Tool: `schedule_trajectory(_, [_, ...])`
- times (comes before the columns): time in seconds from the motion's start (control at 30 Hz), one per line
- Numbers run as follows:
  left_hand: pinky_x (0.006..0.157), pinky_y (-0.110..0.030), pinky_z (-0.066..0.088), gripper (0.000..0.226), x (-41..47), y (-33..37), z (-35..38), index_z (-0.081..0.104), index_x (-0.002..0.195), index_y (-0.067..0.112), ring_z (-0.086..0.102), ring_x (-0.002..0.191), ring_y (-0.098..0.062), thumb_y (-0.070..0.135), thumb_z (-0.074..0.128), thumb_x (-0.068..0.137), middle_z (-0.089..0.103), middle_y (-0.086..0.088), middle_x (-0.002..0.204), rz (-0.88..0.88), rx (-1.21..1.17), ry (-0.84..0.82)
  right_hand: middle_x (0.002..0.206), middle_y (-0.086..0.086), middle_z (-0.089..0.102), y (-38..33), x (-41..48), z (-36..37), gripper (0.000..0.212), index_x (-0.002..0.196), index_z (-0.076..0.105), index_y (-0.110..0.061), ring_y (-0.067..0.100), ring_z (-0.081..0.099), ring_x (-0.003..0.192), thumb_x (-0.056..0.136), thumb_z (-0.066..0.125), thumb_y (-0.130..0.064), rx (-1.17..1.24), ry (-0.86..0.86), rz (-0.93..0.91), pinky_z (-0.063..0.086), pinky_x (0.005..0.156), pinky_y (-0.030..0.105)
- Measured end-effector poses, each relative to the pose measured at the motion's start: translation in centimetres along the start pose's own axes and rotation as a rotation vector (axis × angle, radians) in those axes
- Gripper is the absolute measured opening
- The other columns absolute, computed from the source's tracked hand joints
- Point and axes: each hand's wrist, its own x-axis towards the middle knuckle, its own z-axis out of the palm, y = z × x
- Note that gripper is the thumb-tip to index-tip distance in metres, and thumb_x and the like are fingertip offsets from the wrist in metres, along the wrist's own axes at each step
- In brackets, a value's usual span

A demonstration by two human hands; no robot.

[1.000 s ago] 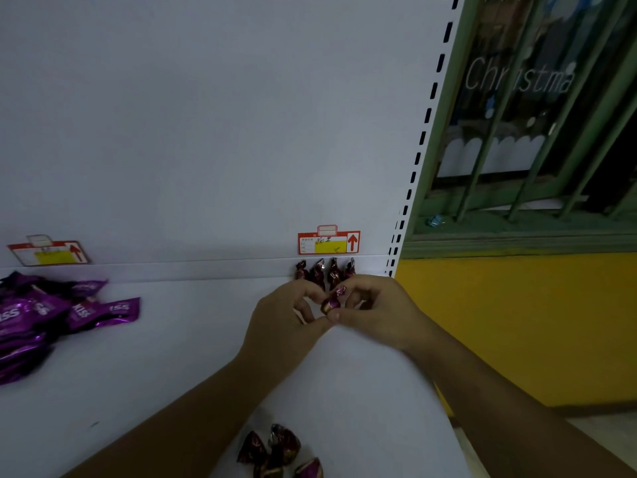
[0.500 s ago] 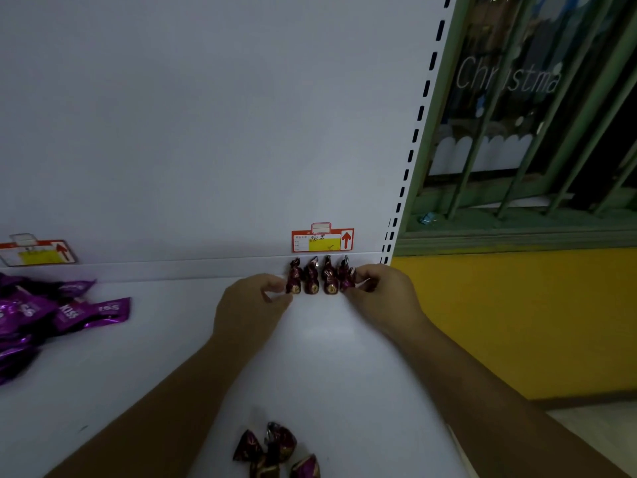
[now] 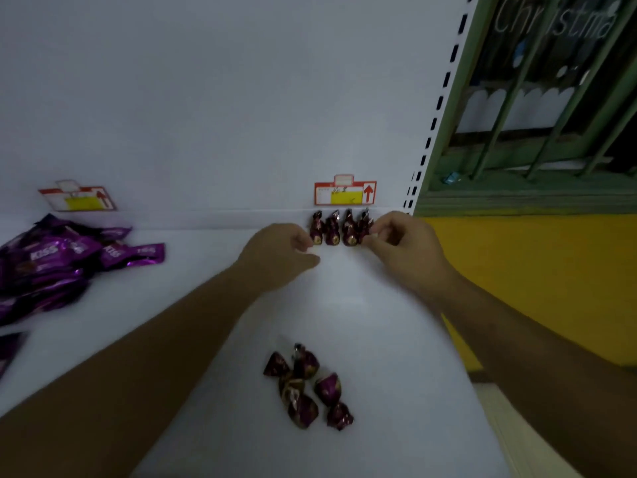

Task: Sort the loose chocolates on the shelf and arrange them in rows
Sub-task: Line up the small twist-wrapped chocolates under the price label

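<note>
White metal shelf (image 3: 362, 305); green barred window (image 3: 517, 132) above yellow wall (image 3: 517, 270), right. Heap of purple foil packets (image 3: 51, 263), left. Loose cluster of maroon foil chocolates (image 3: 306, 388), front. Row of four maroon foil-wrapped chocolates (image 3: 339, 229), stood upright, tips up, aligned left-right at back edge under red-and-yellow price label (image 3: 344, 194). Left hand (image 3: 279, 257) curled at row's left end, grip indiscernible. Right-end piece is pinched by right hand (image 3: 406, 250).

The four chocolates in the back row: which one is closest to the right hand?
The rightmost chocolate, beside the right hand; the other three stand further left.
</note>
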Motion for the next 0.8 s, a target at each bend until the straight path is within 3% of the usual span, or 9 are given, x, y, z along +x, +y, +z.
schedule_trajectory(0.07, [0.079,-0.021,0.046,0.028,-1.6,1.1,-2.1,0.065,0.101,0.02,0.06,0.086,-0.008,0.03,0.074,0.076,0.064,0.008,0.094,0.107,0.064,-0.206,0.061,-0.008,0.055,-1.9,-2.6,-0.5,0.012,0.072,0.065,-0.02,0.005,0.047,0.054,0.078,0.074,-0.024,0.023,-0.273,-0.05,0.04,0.053,0.02])
schedule_trajectory(0.17, [0.076,-0.012,0.046,0.032,-4.8,2.0,-4.4,0.064,0.104,0.032,0.059,0.09,0.004,0.037,0.073,0.075,0.063,0.02,0.095,0.26,0.154,-0.566,0.062,-0.006,0.059,-4.8,-6.8,-1.3,0.026,0.073,0.064,-0.024,0.006,0.05,0.052,0.069,0.073,-0.048,-0.036,-0.625,-0.085,0.042,0.05,0.023])
schedule_trajectory(0.27, [0.075,-0.01,0.046,0.029,-6.7,1.9,-4.6,0.06,0.096,0.044,0.057,0.09,0.011,0.038,0.075,0.072,0.06,0.034,0.089,0.27,0.095,-0.716,0.068,-0.007,0.06,-5.9,-9.6,-0.9,0.033,0.079,0.062,-0.026,0.005,0.053,0.059,0.069,0.069,-0.057,-0.312,-0.755,-0.169,0.043,0.056,0.02])
schedule_trajectory(0.33, [0.073,-0.008,0.044,0.026,-7.1,1.7,-4.3,0.059,0.091,0.045,0.056,0.087,0.013,0.037,0.075,0.073,0.057,0.041,0.084,0.267,0.098,-0.735,0.068,-0.008,0.059,-5.8,-10.5,-0.2,0.033,0.078,0.062,-0.024,0.005,0.052,0.063,0.072,0.069,-0.056,-0.462,-0.749,-0.241,0.037,0.055,0.015])
schedule_trajectory(0.43, [0.068,-0.009,0.045,0.02,-7.2,1.7,-4.0,0.063,0.089,0.04,0.058,0.075,0.011,0.035,0.075,0.074,0.062,0.029,0.077,0.242,0.087,-0.756,0.069,-0.007,0.065,-5.6,-10.9,-0.1,0.023,0.079,0.068,-0.021,0.004,0.057,0.065,0.076,0.071,-0.044,-0.4,-0.743,-0.203,0.043,0.058,0.018])
schedule_trajectory(0.57, [0.059,-0.007,0.042,0.003,-7.4,1.6,-3.9,0.072,0.081,0.027,0.061,0.063,0.003,0.026,0.073,0.078,0.064,0.025,0.063,0.253,0.052,-0.688,0.074,0.002,0.072,-5.1,-10.3,-1.1,0.008,0.085,0.071,-0.01,0.01,0.067,0.065,0.079,0.073,-0.014,-0.046,-0.692,0.051,0.054,0.067,0.027])
schedule_trajectory(0.67, [0.064,-0.009,0.048,0.006,-7.4,1.8,-4.2,0.074,0.084,0.015,0.065,0.064,-0.001,0.018,0.07,0.081,0.066,0.024,0.061,0.255,0.019,-0.663,0.073,0.009,0.07,-4.2,-9.7,-1.7,0.009,0.085,0.069,-0.006,0.016,0.062,0.064,0.077,0.071,-0.002,0.213,-0.572,0.247,0.05,0.063,0.027])
schedule_trajectory(0.8, [0.062,-0.019,0.055,0.004,-6.8,1.7,-4.6,0.072,0.08,0.016,0.068,0.063,-0.008,0.013,0.07,0.081,0.069,0.014,0.064,0.23,-0.055,-0.58,0.08,0.01,0.067,-3.4,-9.0,-2.2,0.023,0.084,0.067,-0.007,0.019,0.062,0.067,0.079,0.058,0.014,0.565,-0.41,0.439,0.054,0.059,0.022])
